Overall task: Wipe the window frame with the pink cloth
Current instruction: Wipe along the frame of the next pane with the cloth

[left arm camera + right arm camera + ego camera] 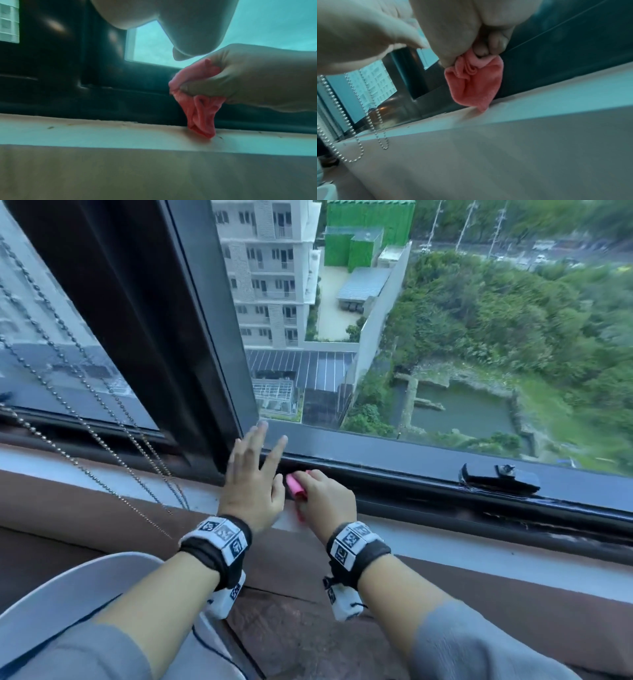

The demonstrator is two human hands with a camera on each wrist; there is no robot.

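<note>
My right hand point(323, 496) grips a bunched pink cloth point(295, 487) beside the dark window frame point(404, 474), near where the bottom rail meets the upright post. In the left wrist view the pink cloth point(200, 109) hangs from the right hand point(248, 81) and its tip touches the pale sill point(102, 135). The right wrist view shows the curled fingers point(494, 43) around the cloth point(474, 86). My left hand point(251, 474) is spread with straight fingers just left of the cloth, in front of the post, holding nothing.
A black window latch point(496, 479) sits on the bottom rail to the right. Beaded blind chains point(113, 419) hang at the left and trail onto the brown ledge point(291, 611). A white rounded object point(85, 587) lies at lower left.
</note>
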